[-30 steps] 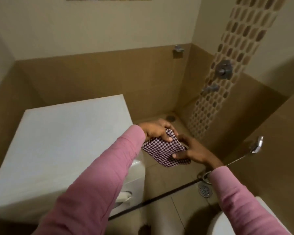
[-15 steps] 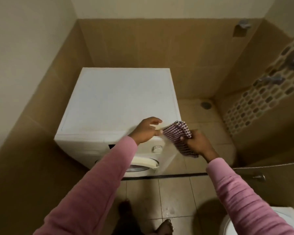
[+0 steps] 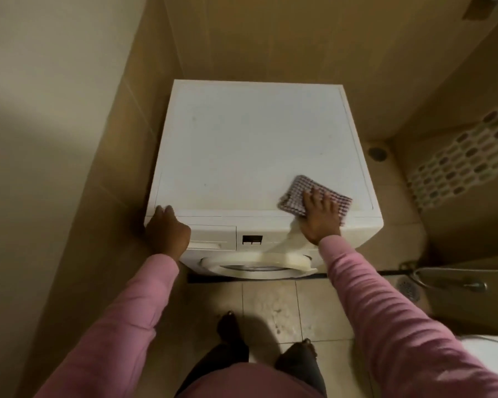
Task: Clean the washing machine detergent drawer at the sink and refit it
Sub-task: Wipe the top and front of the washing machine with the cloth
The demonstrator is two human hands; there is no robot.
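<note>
- Now we're looking straight down on the white washing machine, tucked into a tan-tiled corner, with the person standing right in front of it.
- Left hand is at the machine's front left corner, fingers curled over the top edge, clutching that corner.
- Just to the right of that hand sits the drawer, in its slot in the front panel with its face level with the panel. I can't tell whether the knuckles brush it.
- Right hand is on the front right of the top, palm down, fingers straight and spread, pressing flat on a checked cloth.
- That cloth lies flat on the top near the front edge and shows on both sides of the hand.
- Between the drawer and the right wrist there's a small dark display on the panel.
- Below it is the round door, cream rim showing. From up here I can't tell if it's latched.
- Both arms are in pink sleeves, reaching forward from the bottom of the shot.
- Two feet stand on the pale floor tiles, just short of the machine.
- Off to the right, there's a round floor drain near the back corner, a second drain closer in, and a metal hose near it.
- Far right wall carries a strip of oval mosaic tiles.
</note>
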